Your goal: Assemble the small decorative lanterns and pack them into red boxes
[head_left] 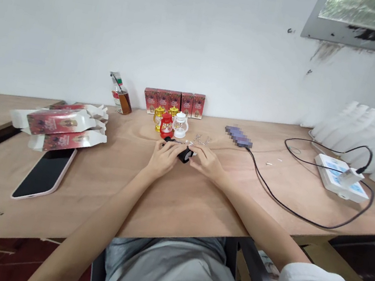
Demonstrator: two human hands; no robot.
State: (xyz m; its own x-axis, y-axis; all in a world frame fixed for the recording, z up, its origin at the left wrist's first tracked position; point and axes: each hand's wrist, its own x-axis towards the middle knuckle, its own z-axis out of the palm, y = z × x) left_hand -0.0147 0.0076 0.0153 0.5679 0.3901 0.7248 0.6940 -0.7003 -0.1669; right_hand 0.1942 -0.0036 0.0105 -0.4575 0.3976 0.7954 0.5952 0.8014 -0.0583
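Both my hands meet at the middle of the wooden table (181,197) around a small black lantern-like object (182,152) lying on its side. My left hand (164,156) curls its fingers on the object's left end. My right hand (207,161) pinches its right end, fingers bent. Just beyond stand small toy lanterns: a gold one (158,117), a red one (166,125) and a white one (180,124). A thin metal chain or wire piece (202,139) lies right of them.
A row of red boxes (174,102) lines the wall. Flattened red-and-white cartons (61,125) and a phone (45,173) lie at left, beside a small bottle (121,95). At right a blurred device (238,136) is wired to a power strip (341,176).
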